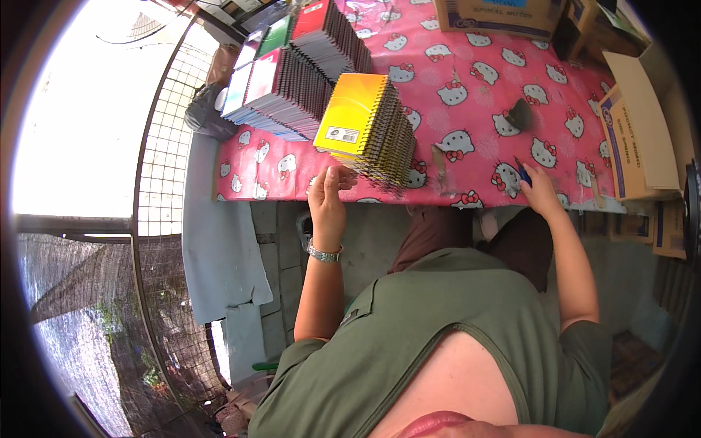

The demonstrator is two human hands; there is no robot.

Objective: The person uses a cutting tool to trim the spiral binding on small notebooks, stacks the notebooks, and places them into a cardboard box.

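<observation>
A tall stack of yellow spiral-bound notebooks [354, 109] stands near the table's front edge, its wire spines facing right. My left hand [330, 193] is beside the foot of this stack, fingers loosely bent toward it and holding nothing I can see. Whether the fingertips touch the lowest notebooks I cannot tell. Farther right, my right hand [540, 191] is closed on a slim blue tool [524, 174] with a dark tip, over the table edge. Its exact kind is too small to make out.
Stacks of red-covered notebooks [310, 22] and others with green and pale covers stand behind at left. A dark lump [519, 115] lies on the pink patterned tablecloth [467, 95]. Cardboard boxes stand at the back [500, 18] and the right [631, 139]. A wire-grid window [166, 139] is at left.
</observation>
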